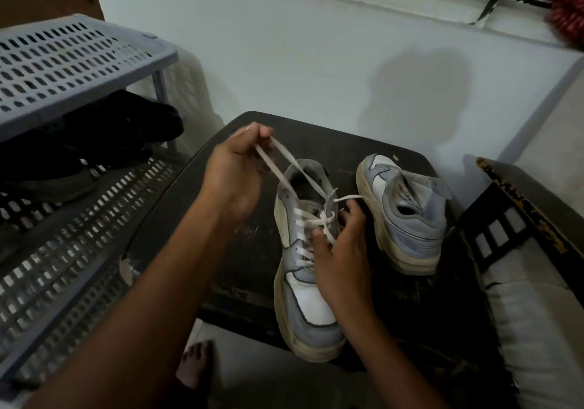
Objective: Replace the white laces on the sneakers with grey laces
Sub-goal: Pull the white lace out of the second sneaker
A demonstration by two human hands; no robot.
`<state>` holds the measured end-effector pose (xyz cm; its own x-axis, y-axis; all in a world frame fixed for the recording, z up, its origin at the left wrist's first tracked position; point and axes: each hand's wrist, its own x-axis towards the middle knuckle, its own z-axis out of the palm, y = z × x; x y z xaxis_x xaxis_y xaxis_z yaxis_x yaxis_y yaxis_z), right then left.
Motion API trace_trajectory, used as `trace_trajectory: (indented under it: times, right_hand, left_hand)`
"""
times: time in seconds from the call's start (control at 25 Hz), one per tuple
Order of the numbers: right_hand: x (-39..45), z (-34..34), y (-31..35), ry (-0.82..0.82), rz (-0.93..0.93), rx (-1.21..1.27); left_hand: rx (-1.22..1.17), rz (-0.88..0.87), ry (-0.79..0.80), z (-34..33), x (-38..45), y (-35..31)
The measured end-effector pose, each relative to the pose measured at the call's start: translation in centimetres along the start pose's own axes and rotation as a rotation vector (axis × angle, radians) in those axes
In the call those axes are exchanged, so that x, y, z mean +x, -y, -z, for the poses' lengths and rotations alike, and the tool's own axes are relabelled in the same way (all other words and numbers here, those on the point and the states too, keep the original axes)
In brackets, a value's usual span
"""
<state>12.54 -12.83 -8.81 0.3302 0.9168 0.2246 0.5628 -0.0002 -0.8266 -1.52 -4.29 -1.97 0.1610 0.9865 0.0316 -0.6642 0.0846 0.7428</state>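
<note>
**White lace being drawn out of the near sneaker**

A pale wall and a barred window are seen behind a dark, scuffed worktop, its matt surface scratched and dusty. The near sneaker is taken here as the landmark: a chunky shoe of white and pale blue-grey panels on a thick, yellowed sole, its toe pointed toward the person and overhanging the worktop's front edge. To its right, just beside it, a second sneaker of the same make is stood the other way round; whether it carries a lace cannot be told. To the landmark's left, a grey perforated plastic rack is seen with dark shoes on its shelf. No grey laces are in view.

The step in hand is judged to be the unlacing of the first shoe. A flat, woven white lace is threaded through most of the eyelets; only the top appears loosened. Above and left of the landmark's collar, a loop of this lace is pinched by the curled fingers of the left hand and held taut. The landmark's right flank is steadied by the right hand, whose fingers lie straight against the lacing without gripping.

The next move is judged to call for the crossings to be slackened row by row, since flat lace tends to bind in eyelets.
</note>
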Motion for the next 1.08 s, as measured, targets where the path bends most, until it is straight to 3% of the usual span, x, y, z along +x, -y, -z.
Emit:
trace_trajectory:
  times: [0.04,0.12,0.2,0.24,0.32,0.4,0.48,0.52,0.56,0.68,0.72,0.76,0.8,0.84,0.92,0.96,1.0,1.08]
  right_hand:
    - [0.1,-0.1,-0.1,0.002,0.001,0.002]
    - [0.2,-0.1,-0.1,0.003,0.006,-0.002]
    - [0.2,-0.1,-0.3,0.006,0.009,0.001]
    - [0.2,-0.1,-0.3,0.009,0.011,0.002]
    - [0.3,-0.1,-0.4,0.007,0.019,-0.001]
    - [0.4,0.0,-0.4,0.007,0.021,-0.002]
    - [0.3,0.0,-0.4,0.009,0.024,-0.017]
    - [0.2,0.0,-0.3,0.004,0.018,-0.017]
    - [0.1,0.0,-0.2,-0.002,0.012,-0.007]
    - [0.1,-0.1,0.1,-0.018,-0.017,0.037]
    - [0.3,-0.2,0.2,-0.023,-0.029,0.044]
    - [0.5,-0.2,0.1,-0.029,-0.032,0.036]
    - [0.6,-0.2,0.1,-0.031,-0.026,0.022]
    - [0.6,-0.3,-0.1,-0.027,-0.019,0.008]
    - [0.6,-0.2,-0.1,-0.015,-0.025,0.036]
    - [0.6,0.0,0.2,-0.019,-0.035,0.078]
    - [0.7,0.2,0.4,-0.039,-0.026,0.113]
    - [1.3,1.2,0.8,-0.106,0.086,0.016]
  left_hand:
    - [0.096,-0.007,-0.081,0.3,0.2,0.1]
    - [0.726,-0.094,-0.172,0.5,0.3,1.7]
    - [1.344,-0.275,-0.081,0.3,0.2,3.6]
    - [1.524,-0.332,0.015,-0.2,0.1,4.3]
    - [1.648,-0.363,0.151,-0.9,0.0,5.0]
    - [1.647,-0.31,0.147,-0.6,0.3,5.1]
    - [1.549,-0.244,0.17,-0.3,0.6,5.0]
    - [1.372,-0.211,0.199,-0.5,0.5,4.8]
    - [1.088,-0.16,0.182,-0.6,0.2,4.4]
    - [-0.013,0.046,-0.13,-0.3,0.2,0.8]
    - [-0.287,0.034,-0.204,0.7,0.3,-0.8]
    - [-0.383,0.005,-0.256,1.7,0.6,-2.3]
    - [-0.276,-0.035,-0.282,2.7,1.0,-3.3]
    - [0.028,-0.06,-0.296,3.3,0.9,-3.7]
    - [0.915,-0.075,-0.297,4.4,0.7,-2.2]
    - [1.221,-0.076,-0.284,4.8,0.6,-1.2]
    - [1.385,-0.064,-0.276,4.9,0.3,-0.4]
    - [1.426,-0.045,-0.314,4.6,-0.6,0.3]
